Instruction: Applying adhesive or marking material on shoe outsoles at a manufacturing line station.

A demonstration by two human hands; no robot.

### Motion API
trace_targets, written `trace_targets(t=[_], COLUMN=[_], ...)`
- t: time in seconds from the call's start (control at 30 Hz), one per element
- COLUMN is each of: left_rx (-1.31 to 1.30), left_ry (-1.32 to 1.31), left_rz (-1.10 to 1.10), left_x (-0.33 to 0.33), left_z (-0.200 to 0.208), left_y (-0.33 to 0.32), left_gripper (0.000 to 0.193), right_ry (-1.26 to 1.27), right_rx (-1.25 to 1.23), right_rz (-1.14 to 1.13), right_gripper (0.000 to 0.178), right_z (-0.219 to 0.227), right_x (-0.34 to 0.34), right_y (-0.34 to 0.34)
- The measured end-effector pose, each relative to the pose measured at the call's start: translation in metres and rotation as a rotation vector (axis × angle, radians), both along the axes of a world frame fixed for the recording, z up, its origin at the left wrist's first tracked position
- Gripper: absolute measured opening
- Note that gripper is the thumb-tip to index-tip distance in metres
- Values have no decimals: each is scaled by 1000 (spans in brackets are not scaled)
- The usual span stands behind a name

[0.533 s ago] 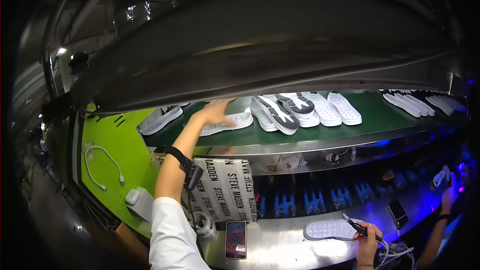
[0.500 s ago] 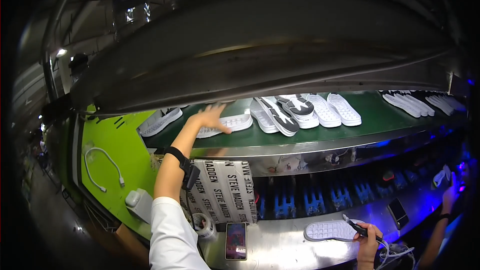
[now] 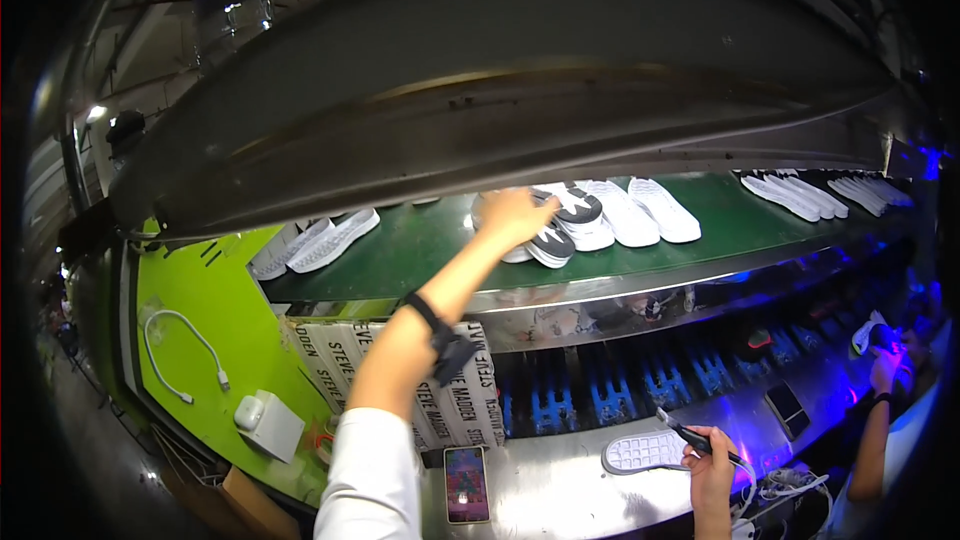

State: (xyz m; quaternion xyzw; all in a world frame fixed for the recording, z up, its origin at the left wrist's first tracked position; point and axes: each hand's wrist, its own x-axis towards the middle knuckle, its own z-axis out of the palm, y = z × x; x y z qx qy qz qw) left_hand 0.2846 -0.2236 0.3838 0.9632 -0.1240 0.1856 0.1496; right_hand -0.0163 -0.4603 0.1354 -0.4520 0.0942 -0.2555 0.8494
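My left hand reaches across to a group of shoe soles on the green conveyor belt. Its fingers look spread over a black-and-white sole; motion blurs them, and no grip shows. Beside it lie a dark-patterned sole on top of a white one, and white soles. Low in front, my right hand is closed around a black pen-like tool with a cable. The tool's tip is over a white sole lying flat on the metal ledge.
White soles rest at the belt's left end, several more at the right. A dark metal hood overhangs the belt. On the ledge lie two phones; a printed box stands behind. A co-worker's hand is at far right.
My left hand has moved right, from a white sole to the group of soles. That white sole now lies farther left, beside another. My right hand still holds the tool.
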Motion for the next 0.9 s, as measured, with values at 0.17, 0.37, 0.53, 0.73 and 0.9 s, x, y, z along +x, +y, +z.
trace_targets(t=[0.17, 0.37, 0.53, 0.73, 0.9], left_rx=[364, -171, -1540, -2017, -2413], left_ry=[511, 187, 170, 899, 1376], left_rz=[162, 232, -779, -1212, -789], left_x=[71, 26, -70, -225, -271], left_z=[-15, -14, -39, -157, -293], left_y=[-5, 27, 112, 95, 55], left_gripper=[95, 71, 88, 81, 88], right_ry=[-52, 12, 65, -61, 93], right_rx=[57, 238, 227, 217, -172], right_rz=[56, 72, 86, 252, 575], right_gripper=[28, 21, 27, 30, 23], right_z=[2, 5, 4, 29, 28], right_x=[-9, -19, -23, -27, -1], right_y=[4, -9, -4, 8, 64])
